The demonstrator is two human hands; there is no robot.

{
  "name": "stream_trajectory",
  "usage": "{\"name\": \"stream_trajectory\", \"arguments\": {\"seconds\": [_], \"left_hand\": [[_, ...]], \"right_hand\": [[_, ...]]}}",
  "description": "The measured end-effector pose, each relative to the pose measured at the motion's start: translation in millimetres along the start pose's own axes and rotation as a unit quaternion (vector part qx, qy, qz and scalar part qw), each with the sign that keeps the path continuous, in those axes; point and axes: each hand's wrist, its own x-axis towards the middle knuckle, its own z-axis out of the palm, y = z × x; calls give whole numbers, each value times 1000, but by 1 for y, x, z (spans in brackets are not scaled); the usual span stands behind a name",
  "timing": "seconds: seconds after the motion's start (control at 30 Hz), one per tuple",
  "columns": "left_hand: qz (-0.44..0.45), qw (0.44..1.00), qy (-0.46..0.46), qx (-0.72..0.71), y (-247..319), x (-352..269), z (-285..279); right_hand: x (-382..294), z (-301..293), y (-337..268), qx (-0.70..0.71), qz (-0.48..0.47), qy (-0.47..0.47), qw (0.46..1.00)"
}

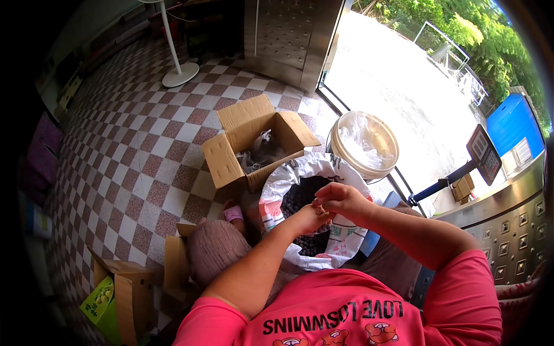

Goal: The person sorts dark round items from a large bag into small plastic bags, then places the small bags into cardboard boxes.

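A white woven sack (271,190) with printed writing stands between my knees, its mouth spread wide. Small dark round balls (298,194) fill it; their material cannot be told. Over the middle of the opening my left hand (309,219) and my right hand (339,200) meet, with the fingers bent close together. The right hand is slightly higher and farther out than the left. Something thin and clear may show beneath the fingers, but what lies between them is hidden.
Beyond the sack stand an open cardboard box (255,173) with dark plastic bags (264,151) and a cream bucket (381,166) holding clear plastic. A scale's display (484,154) rises at right. More cardboard boxes (125,285) sit lower left. A white fan stand (180,74) is farther off.
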Motion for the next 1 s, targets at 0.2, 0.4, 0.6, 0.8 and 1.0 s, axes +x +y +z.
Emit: {"name": "stream_trajectory", "arguments": {"seconds": [0.2,0.4,0.6,0.8,1.0], "left_hand": [[80,993,-29,-84,-37,16,2],[53,996,-60,49,-12,5,-4],[61,996,-30,64,-30,14,6],[7,993,-32,-113,-20,10,5],[-6,993,-72,-89,-12,5,5]], "right_hand": [[-8,4,2,-508,-268,-13,819],[-13,1,-6,-617,-208,-34,758],[-5,1,-8,-29,92,-34,995],[-2,4,18,-55,-78,31,995],[-6,-6,6,-535,-253,-49,804]]}}
